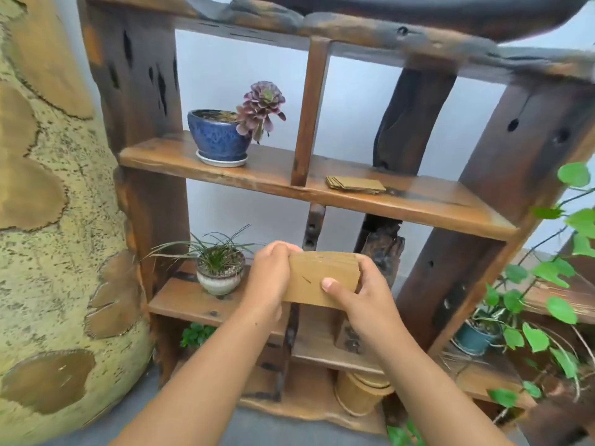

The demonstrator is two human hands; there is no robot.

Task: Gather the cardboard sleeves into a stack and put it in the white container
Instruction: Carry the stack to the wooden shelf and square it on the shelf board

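So, roughly the halfway mark here, as far as can be judged. Nearest the camera, a bundle of cardboard sleeves [322,280] is held up in front of the wooden shelf unit [428,294], clamped between both hands. The left hand [269,278] is closed around the bundle's left end, at about 9 o'clock of it, and the right hand [363,299] is wrapped around the right end at about 4 o'clock, thumb pressed flat on the front face. Both grips are clenched on the sleeves, nothing loose. The edges look fairly squared up already, so that part of the stack can be counted as gathered.

Just behind the left hand, at roughly 10 o'clock, a small grassy plant in a pale pot [220,273] is standing on a lower shelf, well clear of the bundle.

Farther back and up, at about 1 o'clock from the hands, a second little pile of sleeves [355,184] is left lying flat on the middle shelf board [418,201], fanned a bit and not yet collected. That's probably what needs picking up and adding next. At 11 o'clock on the same board a blue pot with a purple succulent [222,136] is parked.

No white container can be spotted anywhere in view, so the drop-off step is clearly not done.
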